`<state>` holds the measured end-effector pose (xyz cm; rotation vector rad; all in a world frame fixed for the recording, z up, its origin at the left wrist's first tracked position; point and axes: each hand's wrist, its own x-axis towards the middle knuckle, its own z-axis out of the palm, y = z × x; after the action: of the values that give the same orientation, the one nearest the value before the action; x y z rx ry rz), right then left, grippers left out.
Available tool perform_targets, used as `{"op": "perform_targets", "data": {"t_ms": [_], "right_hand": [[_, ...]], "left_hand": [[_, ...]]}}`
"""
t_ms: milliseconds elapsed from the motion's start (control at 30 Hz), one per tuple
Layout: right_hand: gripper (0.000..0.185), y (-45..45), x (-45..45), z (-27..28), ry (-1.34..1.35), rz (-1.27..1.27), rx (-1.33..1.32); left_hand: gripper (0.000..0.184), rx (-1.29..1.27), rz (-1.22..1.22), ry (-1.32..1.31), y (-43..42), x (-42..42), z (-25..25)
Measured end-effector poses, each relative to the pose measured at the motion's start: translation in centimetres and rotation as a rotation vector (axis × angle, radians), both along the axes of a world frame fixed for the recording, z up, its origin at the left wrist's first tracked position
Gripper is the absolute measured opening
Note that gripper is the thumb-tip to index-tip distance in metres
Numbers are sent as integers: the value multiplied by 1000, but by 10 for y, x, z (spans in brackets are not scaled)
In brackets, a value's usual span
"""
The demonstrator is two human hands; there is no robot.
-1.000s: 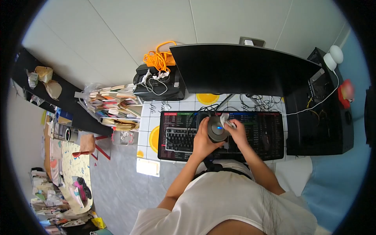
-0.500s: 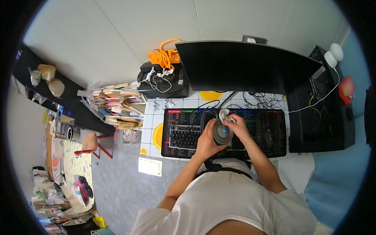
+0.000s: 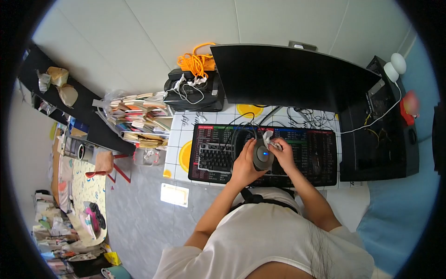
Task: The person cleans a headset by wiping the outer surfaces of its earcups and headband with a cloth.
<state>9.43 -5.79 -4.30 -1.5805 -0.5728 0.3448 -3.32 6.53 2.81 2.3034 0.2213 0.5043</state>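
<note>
A headset (image 3: 264,159) with a round grey ear cup, a small blue light on it and a black cable is held over the desk mat. My left hand (image 3: 245,168) is closed around the ear cup's left side, its fingers on the upper edge. Crumpled white tissue (image 3: 268,137) is pinched in my right hand (image 3: 283,153), which rests at the ear cup's upper right edge. The headset's dark far part (image 3: 238,139) shows beyond my left fingers. Below lies a black keyboard (image 3: 214,158), partly covered by the hands and headset.
A printed black desk mat (image 3: 302,162) carries a mouse (image 3: 316,162) at right. Behind stands a wide monitor (image 3: 292,79), with a black computer case (image 3: 381,144) to the right. Loose cables (image 3: 311,118) lie under the monitor. Stacked papers (image 3: 144,118) and an orange cord (image 3: 197,63) are at left.
The camera view has shifted slightly. My right hand with the tissue has moved a little down and right at the ear cup's edge; my left hand keeps its hold.
</note>
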Motion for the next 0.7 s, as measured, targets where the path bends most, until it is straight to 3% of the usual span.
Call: {"op": "perform_targets", "data": {"t_ms": [167,300,433,700], "right_hand": [[19,5,27,23,-159,252,-39],[22,9,49,38,-196,450,-135],[24,15,57,48,-347,467,-135],[19,29,46,64,-410,460,-96]], "left_hand": [[97,-3,-30,-19,-2,-3,4],[107,-15,-49,-49,1,2,4],[121,-75,-62,-35,4,4,4],[121,-96,-60,-22,2,10,4]]}}
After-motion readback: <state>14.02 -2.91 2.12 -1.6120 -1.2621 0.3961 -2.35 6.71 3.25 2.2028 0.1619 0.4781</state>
